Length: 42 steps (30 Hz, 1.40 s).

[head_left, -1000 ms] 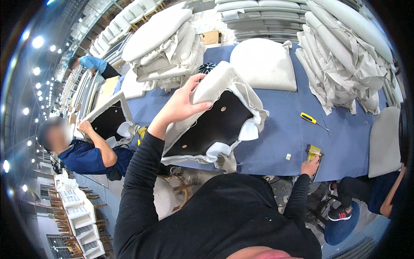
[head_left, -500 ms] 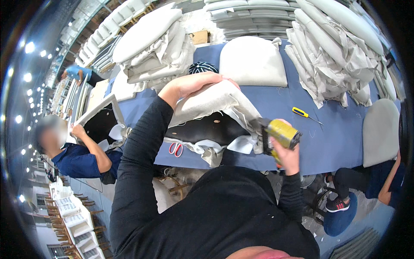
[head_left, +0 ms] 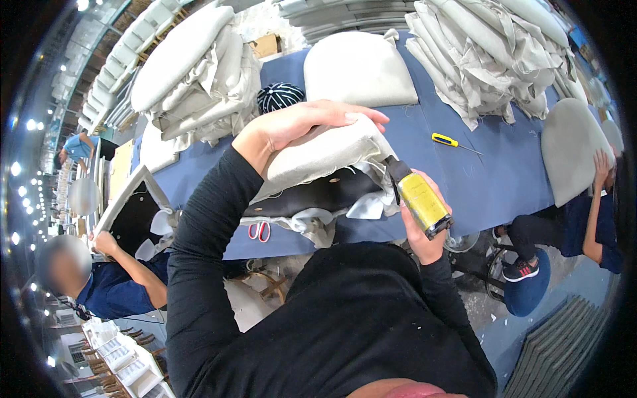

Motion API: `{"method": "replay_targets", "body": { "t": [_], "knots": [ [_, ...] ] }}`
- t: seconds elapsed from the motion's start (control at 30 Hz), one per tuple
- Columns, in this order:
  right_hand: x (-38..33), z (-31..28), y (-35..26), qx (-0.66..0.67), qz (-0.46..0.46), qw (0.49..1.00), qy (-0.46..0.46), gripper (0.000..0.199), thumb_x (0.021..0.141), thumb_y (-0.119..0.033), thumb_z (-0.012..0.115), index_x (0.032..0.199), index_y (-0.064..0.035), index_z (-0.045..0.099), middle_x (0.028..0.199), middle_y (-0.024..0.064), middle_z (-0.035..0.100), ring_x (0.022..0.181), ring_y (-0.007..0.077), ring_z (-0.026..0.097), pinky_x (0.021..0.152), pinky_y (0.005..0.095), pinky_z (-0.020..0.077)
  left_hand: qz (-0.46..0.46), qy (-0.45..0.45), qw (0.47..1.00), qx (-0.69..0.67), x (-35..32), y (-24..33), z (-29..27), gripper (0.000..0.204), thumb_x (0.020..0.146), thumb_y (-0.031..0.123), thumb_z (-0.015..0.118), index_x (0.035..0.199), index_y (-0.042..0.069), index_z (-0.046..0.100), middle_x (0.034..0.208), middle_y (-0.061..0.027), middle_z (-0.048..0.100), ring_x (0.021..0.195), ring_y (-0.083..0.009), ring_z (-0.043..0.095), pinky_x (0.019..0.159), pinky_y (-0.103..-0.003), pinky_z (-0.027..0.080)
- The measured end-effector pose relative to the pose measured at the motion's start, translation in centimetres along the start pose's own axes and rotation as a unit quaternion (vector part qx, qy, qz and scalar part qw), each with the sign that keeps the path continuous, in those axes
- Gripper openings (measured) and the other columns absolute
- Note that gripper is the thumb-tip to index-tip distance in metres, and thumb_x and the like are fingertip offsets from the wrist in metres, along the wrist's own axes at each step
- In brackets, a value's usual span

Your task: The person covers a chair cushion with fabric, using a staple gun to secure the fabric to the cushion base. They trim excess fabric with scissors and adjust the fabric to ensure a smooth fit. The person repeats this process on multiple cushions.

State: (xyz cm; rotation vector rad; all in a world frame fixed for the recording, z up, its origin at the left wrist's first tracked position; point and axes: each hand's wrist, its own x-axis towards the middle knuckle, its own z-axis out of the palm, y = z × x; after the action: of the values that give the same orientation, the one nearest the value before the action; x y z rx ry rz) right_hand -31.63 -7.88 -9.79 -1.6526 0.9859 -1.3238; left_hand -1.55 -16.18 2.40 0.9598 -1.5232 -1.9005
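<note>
A: From the head view, what is changing?

B: The right hand (head_left: pixel 424 229) is now bringing the yellow, black-nosed staple gun (head_left: pixel 418 198), fingers clamped round it, up against the beige fabric-covered seat cushion (head_left: pixel 318 159) on the blue table (head_left: pixel 478 172), closer than before.

A: And the left hand (head_left: pixel 298 126)?

B: Lying flat, fingers spread, pressing the cushion down, so fastening looks about to begin.

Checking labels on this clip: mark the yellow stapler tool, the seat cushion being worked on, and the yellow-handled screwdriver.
yellow stapler tool (head_left: pixel 422 201), head view, on its yellow body above the right hand.
seat cushion (head_left: pixel 318 154), head view, on the grey fabric below the left hand.
yellow-handled screwdriver (head_left: pixel 444 139), head view, on its handle.
</note>
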Motion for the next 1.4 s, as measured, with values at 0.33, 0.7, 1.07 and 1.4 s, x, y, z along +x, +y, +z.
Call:
{"method": "replay_targets", "body": {
  "t": [0.33,0.7,1.07,1.4],
  "knots": [
    [-2.2,-1.4,-0.2,-0.106,-0.03,0.994,0.004,0.054,0.085,-0.003,0.079,0.137,0.0064,0.068,0.124,0.0179,0.077,0.107,0.0249,0.077,0.099,0.0344,0.0572,-0.171,0.071,0.965,0.188,0.9,-2.5,-0.5,0.056,0.115,0.037,0.047,0.159,0.005,0.058,0.155,-0.0141,0.065,0.136,-0.0228,0.065,0.118,-0.034,0.048],
    [0.1,0.7,0.0,-0.033,0.008,0.998,0.05,0.052,0.088,0.001,0.08,0.138,0.0062,0.067,0.124,0.0159,0.078,0.11,0.0196,0.075,0.1,0.0336,0.0562,-0.063,0.108,0.923,0.364,2.4,0.1,0.8,0.072,0.12,0.053,0.035,0.158,-0.005,0.054,0.159,-0.0234,0.059,0.145,-0.0297,0.057,0.125,-0.036,0.038],
    [1.4,1.1,0.6,-0.076,-0.045,0.994,0.07,0.047,0.086,-0.002,0.082,0.131,0.0052,0.07,0.129,0.018,0.075,0.113,0.0289,0.072,0.102,0.0393,0.0539,-0.041,0.135,0.985,0.095,3.5,-0.4,0.9,0.057,0.115,0.041,0.053,0.152,-0.002,0.063,0.147,-0.0112,0.067,0.131,-0.0155,0.061,0.115,-0.029,0.045],
    [1.2,0.0,0.9,-0.053,-0.029,0.997,0.053,0.045,0.087,-0.005,0.082,0.129,0.0037,0.071,0.132,0.0175,0.074,0.117,0.0304,0.071,0.106,0.0398,0.0529,-0.066,0.111,0.991,0.032,4.2,-1.0,0.6,0.054,0.109,0.037,0.062,0.151,0.002,0.063,0.139,-0.0106,0.071,0.118,-0.019,0.07,0.105,-0.032,0.054]
  ]
}}
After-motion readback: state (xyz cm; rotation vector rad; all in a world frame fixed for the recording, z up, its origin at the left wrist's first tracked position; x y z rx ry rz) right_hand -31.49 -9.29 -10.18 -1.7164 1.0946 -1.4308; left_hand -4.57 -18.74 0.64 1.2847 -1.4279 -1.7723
